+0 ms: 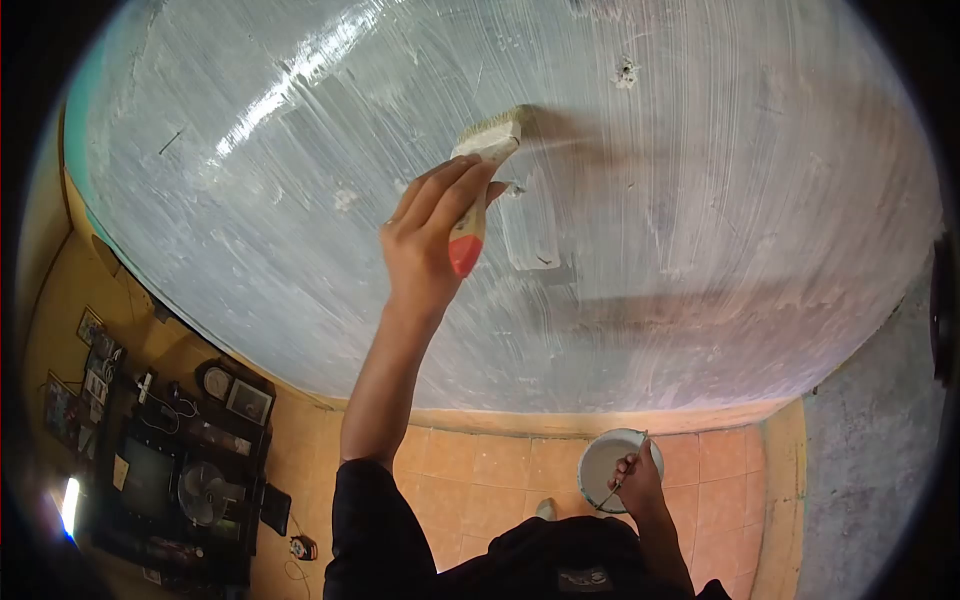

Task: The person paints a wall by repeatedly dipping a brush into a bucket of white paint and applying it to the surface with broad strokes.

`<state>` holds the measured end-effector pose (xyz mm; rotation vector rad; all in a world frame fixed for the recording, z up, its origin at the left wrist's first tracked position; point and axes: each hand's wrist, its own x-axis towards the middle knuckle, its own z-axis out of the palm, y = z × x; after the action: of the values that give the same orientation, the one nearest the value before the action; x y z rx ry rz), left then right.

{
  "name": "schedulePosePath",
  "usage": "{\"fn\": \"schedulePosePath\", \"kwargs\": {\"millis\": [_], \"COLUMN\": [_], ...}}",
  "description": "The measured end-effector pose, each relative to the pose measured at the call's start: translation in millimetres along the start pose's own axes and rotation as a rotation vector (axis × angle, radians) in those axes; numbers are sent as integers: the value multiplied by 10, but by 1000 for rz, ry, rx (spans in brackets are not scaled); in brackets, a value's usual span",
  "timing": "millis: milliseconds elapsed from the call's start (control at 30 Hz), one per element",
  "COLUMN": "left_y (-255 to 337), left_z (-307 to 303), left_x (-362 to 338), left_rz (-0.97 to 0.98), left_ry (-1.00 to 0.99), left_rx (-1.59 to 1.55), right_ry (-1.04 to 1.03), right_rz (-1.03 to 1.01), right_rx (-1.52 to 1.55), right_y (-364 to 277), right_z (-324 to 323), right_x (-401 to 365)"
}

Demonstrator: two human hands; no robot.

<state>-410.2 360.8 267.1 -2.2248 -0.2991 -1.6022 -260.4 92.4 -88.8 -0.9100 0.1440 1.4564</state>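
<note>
My left hand (435, 225) is raised and wrapped around the handle of a wide paintbrush (490, 140). The handle's red end shows below my fingers, and the pale bristles point up against the wall (700, 200). Streaky, wet-looking whitish paint covers much of that wall's grey surface. A smoother white patch (530, 225) lies just right of the brush. Low on the right, my right hand (638, 485) is closed on the thin handle of a round bucket (586, 462), which contains greyish-white liquid.
Orange floor tiles (480, 470) run along the wall's foot. At the left stands a dark shelf unit (140, 520) with a fan (205, 492) and framed pictures. A small round object with a cord (303, 547) sits on the floor. A second grey wall (865, 440) rises at right.
</note>
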Motion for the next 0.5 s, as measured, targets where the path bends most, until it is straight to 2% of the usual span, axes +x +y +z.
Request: {"fn": "schedulePosePath", "kwargs": {"millis": [67,100,167,333,500], "left_y": [-15,-1,88,490,811], "left_z": [73,143,285,648,773], "left_x": [-176,-359,-873,-2256,-3128], "left_rz": [48,113,119,56,-63], "left_ry": [11,-13,-100,-154,-382], "left_rx": [31,108,77,119,13], "right_ry": [-10,-21,-33,-5,38], "right_rz": [0,-6,-27,-30,4], "right_rx": [-8,-9,-9,-8,-46], "right_y": [-20,-39,-74,-177,-262], "right_z": [-7,-10,-4,-13,-126], "right_x": [17,23,-7,-56,-117]}}
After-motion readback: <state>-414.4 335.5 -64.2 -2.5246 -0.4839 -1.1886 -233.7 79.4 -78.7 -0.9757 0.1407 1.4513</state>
